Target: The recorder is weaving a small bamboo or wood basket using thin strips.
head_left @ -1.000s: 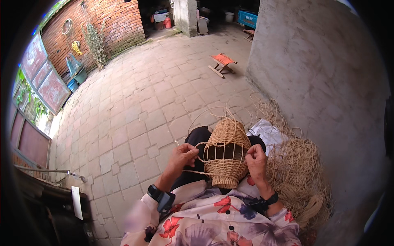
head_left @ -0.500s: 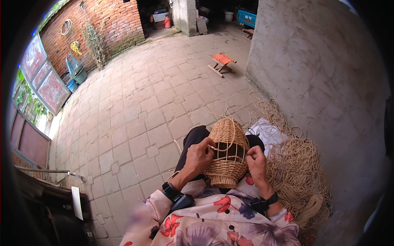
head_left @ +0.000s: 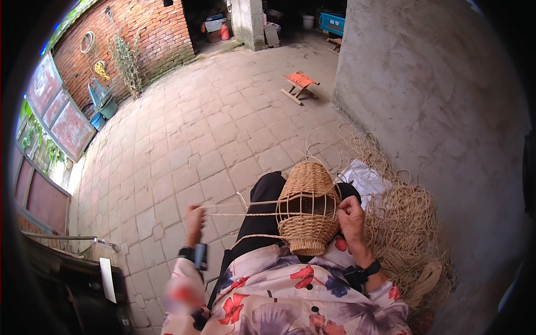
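On my lap lies a tan woven basket (head_left: pixel 309 181), its weave broken by an open band of bare upright ribs across the middle. Out to the left, my left hand (head_left: pixel 195 226) is closed on a cord (head_left: pixel 245 214), drawn taut in two lines from the ribs. My right hand (head_left: pixel 350 219) is pinched at the basket's right side, by the ribs; its fingertips are partly hidden. A thicker twisted strand (head_left: pixel 251 237) curves away from the lower woven part, over my left thigh.
A large heap of loose tan cord (head_left: pixel 405 223) lies to my right against a grey wall (head_left: pixel 435 100), beside a white sheet (head_left: pixel 364 180). Ahead on the paving stands a folding stool (head_left: pixel 300 84) with an orange seat. A metal gate (head_left: pixel 60 106) is at the left.
My left hand has moved from the basket's ribs far to the left, pulling the cord out straight. My right hand has stayed at the basket's right side.
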`<action>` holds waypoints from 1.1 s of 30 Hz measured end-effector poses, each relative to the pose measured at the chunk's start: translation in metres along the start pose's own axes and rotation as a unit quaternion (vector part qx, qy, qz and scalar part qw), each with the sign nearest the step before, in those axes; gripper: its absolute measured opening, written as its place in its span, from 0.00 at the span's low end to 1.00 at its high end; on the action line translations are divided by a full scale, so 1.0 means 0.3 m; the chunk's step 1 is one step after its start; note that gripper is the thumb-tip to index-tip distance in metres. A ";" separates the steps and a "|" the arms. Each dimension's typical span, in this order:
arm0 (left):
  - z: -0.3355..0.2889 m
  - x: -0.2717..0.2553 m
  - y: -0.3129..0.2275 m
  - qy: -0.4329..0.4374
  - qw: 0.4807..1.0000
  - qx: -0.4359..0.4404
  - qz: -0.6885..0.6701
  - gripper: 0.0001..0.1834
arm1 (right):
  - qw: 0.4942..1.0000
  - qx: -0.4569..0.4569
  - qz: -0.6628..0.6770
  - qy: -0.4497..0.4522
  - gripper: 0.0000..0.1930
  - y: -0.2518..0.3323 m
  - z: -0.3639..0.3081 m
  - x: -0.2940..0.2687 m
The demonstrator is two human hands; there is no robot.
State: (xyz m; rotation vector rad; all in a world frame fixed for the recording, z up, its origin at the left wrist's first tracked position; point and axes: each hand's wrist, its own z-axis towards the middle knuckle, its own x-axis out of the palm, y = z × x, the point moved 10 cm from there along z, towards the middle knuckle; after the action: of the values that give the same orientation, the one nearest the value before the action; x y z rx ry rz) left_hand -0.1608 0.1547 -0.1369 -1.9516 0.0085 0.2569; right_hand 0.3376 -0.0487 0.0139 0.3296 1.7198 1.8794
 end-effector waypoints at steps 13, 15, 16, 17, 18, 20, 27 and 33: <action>0.060 -0.857 0.261 -0.197 0.948 -0.016 0.249 0.33 | 0.974 0.051 -0.203 0.085 0.05 -0.004 0.049 -0.062; 0.031 -0.665 0.109 -0.217 0.920 0.048 0.323 0.31 | 0.960 -0.040 -0.276 0.013 0.04 0.095 0.070 -0.093; -0.028 -0.533 -0.006 -0.234 0.908 0.064 0.341 0.30 | 0.970 -0.041 -0.240 -0.021 0.04 0.149 0.079 -0.112; -0.080 -0.435 -0.125 -0.255 0.884 0.152 0.360 0.27 | 0.977 -0.045 -0.201 -0.054 0.03 0.208 0.086 -0.117; -0.138 -0.332 -0.236 -0.271 0.853 0.240 0.376 0.23 | 0.982 -0.081 -0.170 -0.034 0.03 0.261 0.088 -0.073; -0.261 -0.072 -0.396 -0.142 0.917 0.315 0.201 0.11 | 0.987 -0.107 -0.114 0.041 0.04 0.334 0.072 0.048; -0.817 0.597 -0.613 0.291 0.810 0.453 0.234 0.13 | 0.902 -0.225 -0.366 0.043 0.08 0.474 0.037 0.179; -0.794 0.618 -0.565 0.300 0.842 0.399 0.204 0.11 | 0.918 -0.208 -0.330 0.076 0.07 0.470 0.012 0.217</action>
State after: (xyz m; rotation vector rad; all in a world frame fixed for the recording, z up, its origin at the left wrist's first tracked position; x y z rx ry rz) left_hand 0.0835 0.0236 0.0704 -1.0984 0.8249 -0.0970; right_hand 0.2532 -0.0118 0.1390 -0.5176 1.2401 1.7009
